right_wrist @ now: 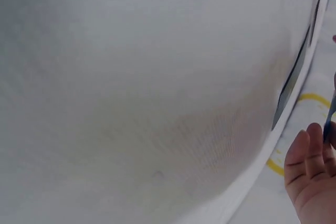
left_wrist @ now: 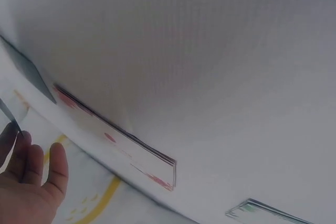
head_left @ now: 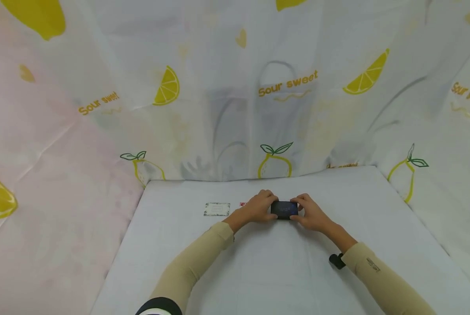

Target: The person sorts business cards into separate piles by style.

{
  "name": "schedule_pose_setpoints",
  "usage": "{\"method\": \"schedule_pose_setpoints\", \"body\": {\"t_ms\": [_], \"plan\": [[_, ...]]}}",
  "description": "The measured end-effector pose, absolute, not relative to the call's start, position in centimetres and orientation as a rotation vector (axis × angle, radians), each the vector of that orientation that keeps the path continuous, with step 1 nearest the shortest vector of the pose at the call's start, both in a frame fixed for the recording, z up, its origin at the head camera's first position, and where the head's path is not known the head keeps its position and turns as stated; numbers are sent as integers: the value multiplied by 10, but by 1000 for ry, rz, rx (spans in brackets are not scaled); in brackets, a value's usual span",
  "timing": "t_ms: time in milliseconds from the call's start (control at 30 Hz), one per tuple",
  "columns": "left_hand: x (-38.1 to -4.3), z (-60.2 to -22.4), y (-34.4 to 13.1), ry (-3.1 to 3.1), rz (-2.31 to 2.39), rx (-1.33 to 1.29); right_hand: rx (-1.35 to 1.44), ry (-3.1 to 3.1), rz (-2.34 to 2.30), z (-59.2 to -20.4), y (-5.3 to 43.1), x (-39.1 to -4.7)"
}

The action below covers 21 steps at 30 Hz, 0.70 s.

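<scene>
A dark blue-black card (head_left: 284, 210) is held between both hands near the far side of the white table. My left hand (head_left: 260, 205) pinches its left end, while my right hand (head_left: 310, 213) pinches the right end. Seen from the left wrist, the card is a thin edge (left_wrist: 9, 116) raised off the table. Below it on the surface lies another dark card or stack (left_wrist: 31, 74); the right wrist view also has this dark piece (right_wrist: 291, 85). A red-patterned card stack (left_wrist: 118, 137) lies beside it, mostly hidden behind my left hand in the head view.
A pale card with a dark leafy border (head_left: 217, 209) lies left of my left hand. The white table (head_left: 258, 271) meets a lemon-print curtain (head_left: 235, 113) at its back edge. A small black device (head_left: 337, 261) is at the right wrist.
</scene>
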<state>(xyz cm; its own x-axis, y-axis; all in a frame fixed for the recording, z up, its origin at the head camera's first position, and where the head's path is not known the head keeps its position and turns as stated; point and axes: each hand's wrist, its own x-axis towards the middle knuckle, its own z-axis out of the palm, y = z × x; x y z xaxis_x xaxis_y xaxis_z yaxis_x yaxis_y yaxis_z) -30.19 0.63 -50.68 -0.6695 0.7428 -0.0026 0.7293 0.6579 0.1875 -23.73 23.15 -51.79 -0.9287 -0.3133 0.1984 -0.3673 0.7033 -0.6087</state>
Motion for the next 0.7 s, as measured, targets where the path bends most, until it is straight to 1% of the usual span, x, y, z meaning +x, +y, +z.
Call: {"method": "schedule_pose_setpoints", "body": {"t_ms": [300, 700], "plan": [[-313, -506, 14, 2739, 198, 1177, 486, -2951, 1001, -522, 231, -247], [-319, -517, 27, 2701, 61, 1114, 420, -3075, 911, -529, 227, -258]]}}
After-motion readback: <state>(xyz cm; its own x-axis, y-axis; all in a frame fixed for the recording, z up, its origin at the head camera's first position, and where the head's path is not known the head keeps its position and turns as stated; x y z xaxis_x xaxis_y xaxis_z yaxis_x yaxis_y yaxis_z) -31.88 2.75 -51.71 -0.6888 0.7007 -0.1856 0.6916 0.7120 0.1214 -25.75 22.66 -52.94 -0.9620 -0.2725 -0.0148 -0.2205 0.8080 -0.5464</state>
